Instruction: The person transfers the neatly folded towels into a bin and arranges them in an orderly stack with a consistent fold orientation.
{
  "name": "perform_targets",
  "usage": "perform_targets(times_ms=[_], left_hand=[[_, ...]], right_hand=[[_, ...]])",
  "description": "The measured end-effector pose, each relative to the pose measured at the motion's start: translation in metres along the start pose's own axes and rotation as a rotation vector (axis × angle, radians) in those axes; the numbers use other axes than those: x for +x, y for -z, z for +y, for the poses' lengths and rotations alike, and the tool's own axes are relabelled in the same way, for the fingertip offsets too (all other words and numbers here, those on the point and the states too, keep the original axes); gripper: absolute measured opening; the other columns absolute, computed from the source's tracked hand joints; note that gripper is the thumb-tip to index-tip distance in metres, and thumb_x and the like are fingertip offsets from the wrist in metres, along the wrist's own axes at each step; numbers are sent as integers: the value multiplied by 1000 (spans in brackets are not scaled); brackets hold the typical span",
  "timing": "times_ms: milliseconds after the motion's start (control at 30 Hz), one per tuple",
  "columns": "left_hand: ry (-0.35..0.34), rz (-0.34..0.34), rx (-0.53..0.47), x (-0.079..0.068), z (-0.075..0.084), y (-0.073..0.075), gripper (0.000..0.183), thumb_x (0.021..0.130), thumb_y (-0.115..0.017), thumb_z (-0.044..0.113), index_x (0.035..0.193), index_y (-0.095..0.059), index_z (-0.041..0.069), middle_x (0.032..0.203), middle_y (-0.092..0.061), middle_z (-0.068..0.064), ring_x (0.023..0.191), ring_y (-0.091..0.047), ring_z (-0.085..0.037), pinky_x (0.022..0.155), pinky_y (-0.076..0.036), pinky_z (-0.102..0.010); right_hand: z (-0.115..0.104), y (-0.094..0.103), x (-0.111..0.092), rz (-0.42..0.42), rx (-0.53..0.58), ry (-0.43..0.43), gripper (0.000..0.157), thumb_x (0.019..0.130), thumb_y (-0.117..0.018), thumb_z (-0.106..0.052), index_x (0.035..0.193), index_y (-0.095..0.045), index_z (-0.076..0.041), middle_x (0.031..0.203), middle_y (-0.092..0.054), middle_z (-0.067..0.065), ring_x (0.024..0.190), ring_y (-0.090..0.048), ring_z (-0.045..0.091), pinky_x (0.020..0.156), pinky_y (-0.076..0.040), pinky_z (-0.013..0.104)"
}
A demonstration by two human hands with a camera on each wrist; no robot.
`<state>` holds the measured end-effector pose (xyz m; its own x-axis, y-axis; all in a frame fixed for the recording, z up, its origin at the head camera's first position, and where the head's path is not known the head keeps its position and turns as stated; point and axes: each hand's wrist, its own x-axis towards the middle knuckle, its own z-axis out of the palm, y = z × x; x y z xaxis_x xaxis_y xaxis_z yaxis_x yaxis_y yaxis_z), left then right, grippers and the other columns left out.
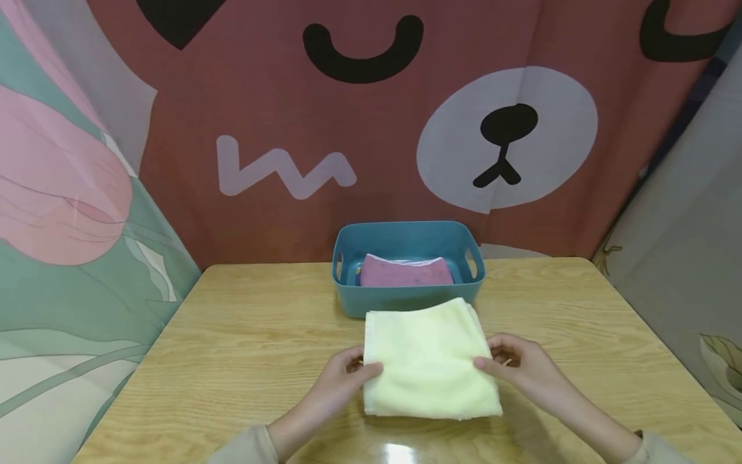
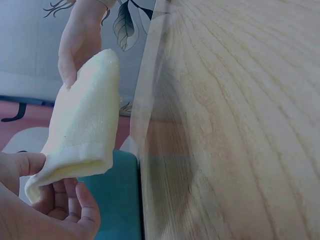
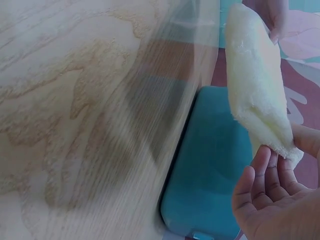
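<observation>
A folded pale-yellow towel (image 1: 428,361) is held just above the wooden counter (image 1: 232,335), in front of a teal plastic basket (image 1: 406,299). The left hand (image 1: 342,380) pinches the towel's left edge, thumb on top and fingers (image 2: 65,197) curled underneath. The right hand (image 1: 522,364) does the same on the opposite edge, thumb over the cloth and fingers (image 3: 260,175) cupped below it. Gripping both sides at once probably keeps the folded layers stacked so the bundle does not fall open. Both wrist views show the towel hanging clear between the two hands, sagging a little in the middle, so it seems to be lifted rather than resting flat.

The basket stands just behind the towel, close to the counter's far edge, and a folded pink towel (image 1: 406,272) already lies inside it, low against the bottom. Behind the counter hangs a reddish-brown curtain with a cartoon bear face (image 1: 504,142).
</observation>
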<state>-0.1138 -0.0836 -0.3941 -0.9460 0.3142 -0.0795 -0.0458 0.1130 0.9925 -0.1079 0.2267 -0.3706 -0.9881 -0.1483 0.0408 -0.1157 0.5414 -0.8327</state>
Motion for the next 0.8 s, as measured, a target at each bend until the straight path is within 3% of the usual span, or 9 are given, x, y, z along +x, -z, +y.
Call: perform_targets(times_ms=[800], left_hand=[[-6, 91, -6, 5, 16, 6, 45, 96, -64, 20, 129, -57, -10, 104, -66, -11, 89, -61, -16, 81, -52, -29]], right_hand=[[-16, -1, 18, 39, 21, 36, 23, 91, -74, -21, 105, -69, -3, 89, -66, 3, 79, -58, 12, 68, -48, 26]])
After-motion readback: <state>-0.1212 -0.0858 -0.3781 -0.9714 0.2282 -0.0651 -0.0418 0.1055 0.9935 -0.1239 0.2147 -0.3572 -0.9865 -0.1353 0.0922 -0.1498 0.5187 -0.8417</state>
